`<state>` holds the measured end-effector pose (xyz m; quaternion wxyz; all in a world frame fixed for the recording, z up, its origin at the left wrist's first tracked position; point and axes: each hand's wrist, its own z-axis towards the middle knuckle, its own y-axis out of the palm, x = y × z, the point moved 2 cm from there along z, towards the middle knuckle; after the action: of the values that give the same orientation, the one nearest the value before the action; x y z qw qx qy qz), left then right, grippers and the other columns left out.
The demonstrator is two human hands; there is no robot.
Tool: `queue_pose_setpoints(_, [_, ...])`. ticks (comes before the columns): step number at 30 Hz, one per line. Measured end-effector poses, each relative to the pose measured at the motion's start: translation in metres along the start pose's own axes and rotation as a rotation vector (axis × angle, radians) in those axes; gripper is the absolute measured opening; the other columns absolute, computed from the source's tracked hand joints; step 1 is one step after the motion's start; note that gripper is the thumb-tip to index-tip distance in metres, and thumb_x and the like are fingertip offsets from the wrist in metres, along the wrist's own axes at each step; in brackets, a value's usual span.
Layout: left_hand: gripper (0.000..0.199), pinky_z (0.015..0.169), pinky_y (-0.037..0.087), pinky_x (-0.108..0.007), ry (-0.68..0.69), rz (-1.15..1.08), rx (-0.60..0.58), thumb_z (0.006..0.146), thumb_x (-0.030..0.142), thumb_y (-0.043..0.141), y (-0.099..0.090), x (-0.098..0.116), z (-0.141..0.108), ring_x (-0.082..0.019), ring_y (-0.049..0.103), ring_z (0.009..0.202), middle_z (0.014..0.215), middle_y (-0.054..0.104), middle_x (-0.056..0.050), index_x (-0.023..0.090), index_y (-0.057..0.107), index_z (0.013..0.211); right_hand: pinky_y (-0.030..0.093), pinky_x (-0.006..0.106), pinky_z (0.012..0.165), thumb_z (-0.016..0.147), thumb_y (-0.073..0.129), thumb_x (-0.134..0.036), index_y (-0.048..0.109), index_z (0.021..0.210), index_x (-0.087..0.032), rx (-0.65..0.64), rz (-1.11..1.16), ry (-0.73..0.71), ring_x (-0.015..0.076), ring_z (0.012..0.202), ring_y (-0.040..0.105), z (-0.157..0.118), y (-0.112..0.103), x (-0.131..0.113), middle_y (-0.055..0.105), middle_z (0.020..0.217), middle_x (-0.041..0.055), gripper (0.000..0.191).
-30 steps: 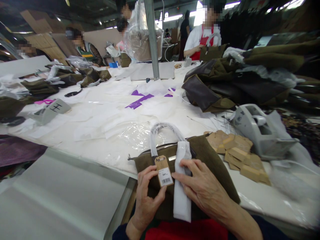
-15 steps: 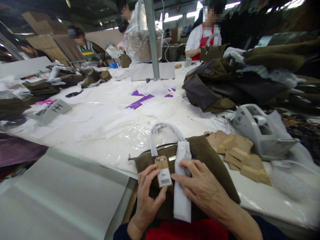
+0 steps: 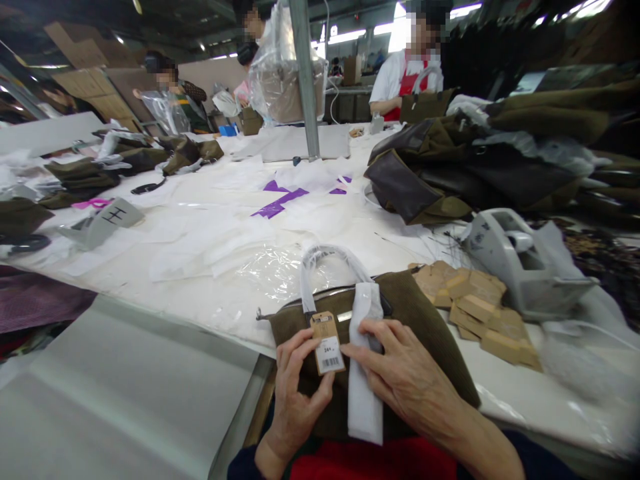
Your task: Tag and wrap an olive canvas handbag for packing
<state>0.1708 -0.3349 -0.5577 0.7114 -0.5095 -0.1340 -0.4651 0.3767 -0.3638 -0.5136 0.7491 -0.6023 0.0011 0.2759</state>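
An olive-green handbag [image 3: 425, 333] lies in front of me at the table's near edge, its zipper along the top. Its handle [image 3: 327, 250] is wrapped in clear-white film and arches upward. A brown hang tag [image 3: 325, 327] with a white barcode label hangs from the handle's left base. My left hand [image 3: 297, 393] holds this tag by its left edge and lower corner, thumb and fingers curved round it. Across the bag's front hangs a white-wrapped strap [image 3: 365, 407]. My right hand [image 3: 400, 367] curls its fingers over this strap, with one fingertip at the tag's right edge.
Brown tags [image 3: 485, 307] lie in a pile right of the bag, beside a grey tape dispenser [image 3: 525, 267]. More bags [image 3: 440, 167] are heaped behind. Another dispenser [image 3: 105, 223] stands left. A metal post [image 3: 305, 80] rises at the back; co-workers [image 3: 413, 73] stand beyond.
My hands, the tag and the bag stay almost still. At the back left, a co-worker has raised a clear plastic bag.
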Motion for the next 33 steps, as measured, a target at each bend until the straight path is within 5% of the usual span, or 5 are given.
queue_pose_setpoints(33, [0.046,0.104,0.047,-0.048,-0.016,-0.019,0.038,0.081,0.017,0.066,0.0007,0.0005,0.0015,-0.028,0.054,0.123,0.129,0.056,-0.012,0.022,0.054,0.125,0.043,0.043,0.092,0.084,0.064,-0.014,0.062,0.125,-0.039,-0.044,-0.031,-0.005,0.0276,0.110,0.047,-0.0013,-0.0012,0.0007,0.053,0.126,0.0065,0.048])
